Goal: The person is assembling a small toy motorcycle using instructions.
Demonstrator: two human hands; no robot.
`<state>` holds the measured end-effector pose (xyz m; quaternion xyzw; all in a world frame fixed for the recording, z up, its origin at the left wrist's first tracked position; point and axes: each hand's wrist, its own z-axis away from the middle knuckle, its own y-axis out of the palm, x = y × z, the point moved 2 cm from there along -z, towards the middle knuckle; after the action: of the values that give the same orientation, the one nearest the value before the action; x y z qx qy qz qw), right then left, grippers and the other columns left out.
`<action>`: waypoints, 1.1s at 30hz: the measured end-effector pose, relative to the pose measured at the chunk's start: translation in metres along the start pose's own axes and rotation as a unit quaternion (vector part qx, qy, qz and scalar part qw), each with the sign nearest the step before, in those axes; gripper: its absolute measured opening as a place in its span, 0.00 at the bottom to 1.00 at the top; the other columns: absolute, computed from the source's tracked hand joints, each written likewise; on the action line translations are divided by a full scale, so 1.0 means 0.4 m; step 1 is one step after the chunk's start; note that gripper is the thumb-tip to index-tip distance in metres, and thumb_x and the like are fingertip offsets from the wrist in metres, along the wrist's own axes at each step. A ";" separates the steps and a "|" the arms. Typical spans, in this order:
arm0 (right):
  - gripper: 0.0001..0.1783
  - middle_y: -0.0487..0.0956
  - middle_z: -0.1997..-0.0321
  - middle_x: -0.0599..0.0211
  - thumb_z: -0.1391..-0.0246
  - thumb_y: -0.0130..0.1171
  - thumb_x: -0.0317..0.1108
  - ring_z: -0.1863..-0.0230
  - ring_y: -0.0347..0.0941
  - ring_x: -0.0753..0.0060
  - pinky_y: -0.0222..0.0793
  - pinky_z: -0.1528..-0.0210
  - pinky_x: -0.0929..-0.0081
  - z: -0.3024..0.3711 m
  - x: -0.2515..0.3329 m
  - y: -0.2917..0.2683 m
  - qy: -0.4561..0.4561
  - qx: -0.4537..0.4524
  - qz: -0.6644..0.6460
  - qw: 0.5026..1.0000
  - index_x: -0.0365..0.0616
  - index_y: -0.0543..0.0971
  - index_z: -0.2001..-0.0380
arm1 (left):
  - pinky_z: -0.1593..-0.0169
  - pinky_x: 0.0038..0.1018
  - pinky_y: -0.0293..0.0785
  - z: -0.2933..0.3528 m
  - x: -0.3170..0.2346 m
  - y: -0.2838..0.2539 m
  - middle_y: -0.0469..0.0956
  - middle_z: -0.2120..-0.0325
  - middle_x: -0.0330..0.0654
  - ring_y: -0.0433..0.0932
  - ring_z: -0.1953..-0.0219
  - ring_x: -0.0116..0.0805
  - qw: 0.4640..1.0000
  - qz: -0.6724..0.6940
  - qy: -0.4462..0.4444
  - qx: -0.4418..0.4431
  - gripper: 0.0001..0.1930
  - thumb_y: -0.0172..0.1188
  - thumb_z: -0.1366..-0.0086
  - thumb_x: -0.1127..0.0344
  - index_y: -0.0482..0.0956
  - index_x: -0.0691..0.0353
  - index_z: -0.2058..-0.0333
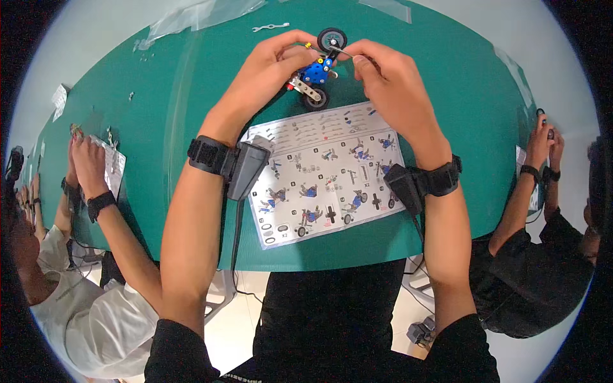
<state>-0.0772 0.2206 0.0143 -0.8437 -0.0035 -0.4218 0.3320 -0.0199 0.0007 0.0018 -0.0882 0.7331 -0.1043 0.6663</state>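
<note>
A small model motorcycle (314,73) with blue body plates, grey metal strips and two black wheels is gripped by my left hand (265,73), its fingers closed around the side. The upper wheel (332,41) points away from me and the lower wheel (316,99) toward me. Between the thumb and fingers of my right hand (394,76) is a thin metal tool (341,51), its tip at the upper wheel's hub. I cannot make out the tool's exact kind. Below the model lies a printed instruction sheet (325,182) with assembly drawings.
A flat metal wrench (271,27) rests on the green table (211,64) beyond my left hand. Small parts (131,96) lie farther left. Co-workers' hands show at left (88,156) and right (546,143). Cables hang from the devices strapped to my wrists.
</note>
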 end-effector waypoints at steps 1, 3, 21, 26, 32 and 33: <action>0.10 0.87 0.57 0.44 0.29 0.55 0.28 0.55 0.85 0.40 0.78 0.52 0.54 -0.001 -0.007 0.001 -0.023 -0.012 0.010 1.000 0.37 0.85 0.55 | 0.46 0.24 0.78 -0.001 -0.003 0.001 0.87 0.51 0.37 0.82 0.52 0.24 1.000 -0.007 -0.008 -0.001 0.18 0.59 0.20 0.60 0.82 0.59 0.38; 0.10 0.86 0.57 0.44 0.29 0.55 0.28 0.56 0.84 0.39 0.78 0.54 0.54 0.001 -0.010 0.007 -0.042 -0.024 0.016 0.999 0.37 0.85 0.55 | 0.46 0.25 0.78 0.000 0.007 -0.003 0.87 0.50 0.37 0.83 0.52 0.24 1.000 -0.015 -0.019 -0.002 0.18 0.58 0.19 0.60 0.83 0.60 0.38; 0.10 0.85 0.62 0.42 0.31 0.56 0.30 0.61 0.84 0.36 0.78 0.58 0.50 -0.005 -0.026 0.015 -0.020 -0.027 0.030 0.999 0.37 0.85 0.57 | 0.56 0.18 0.75 -0.003 0.008 0.006 0.85 0.59 0.32 0.80 0.59 0.18 0.998 0.022 0.035 -0.042 0.12 0.60 0.19 0.60 0.80 0.58 0.45; 0.10 0.86 0.60 0.43 0.30 0.56 0.30 0.59 0.83 0.35 0.79 0.55 0.49 -0.007 -0.025 0.021 -0.043 -0.044 0.037 0.997 0.39 0.86 0.57 | 0.58 0.17 0.74 0.000 0.010 0.008 0.87 0.57 0.35 0.81 0.58 0.17 0.999 0.016 0.023 -0.033 0.13 0.64 0.22 0.62 0.81 0.59 0.44; 0.13 0.81 0.71 0.69 0.25 0.55 0.32 0.77 0.74 0.77 0.70 0.73 0.72 -0.005 -0.031 0.026 -0.042 -0.021 0.022 0.999 0.42 0.86 0.48 | 0.61 0.16 0.72 -0.005 0.016 0.003 0.89 0.58 0.34 0.81 0.61 0.15 1.000 -0.003 0.010 -0.027 0.14 0.68 0.24 0.62 0.79 0.57 0.44; 0.13 0.81 0.71 0.69 0.25 0.55 0.32 0.77 0.74 0.77 0.70 0.73 0.72 -0.005 -0.023 0.025 -0.043 -0.021 0.022 0.999 0.42 0.86 0.48 | 0.61 0.16 0.72 -0.005 0.011 0.002 0.89 0.58 0.34 0.81 0.61 0.15 1.000 -0.003 0.009 -0.028 0.14 0.68 0.24 0.62 0.79 0.57 0.44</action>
<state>-0.0819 0.2143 0.0031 -0.8674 0.0097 -0.3781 0.3234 -0.0221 0.0003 -0.0025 -0.1083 0.7417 -0.0867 0.6563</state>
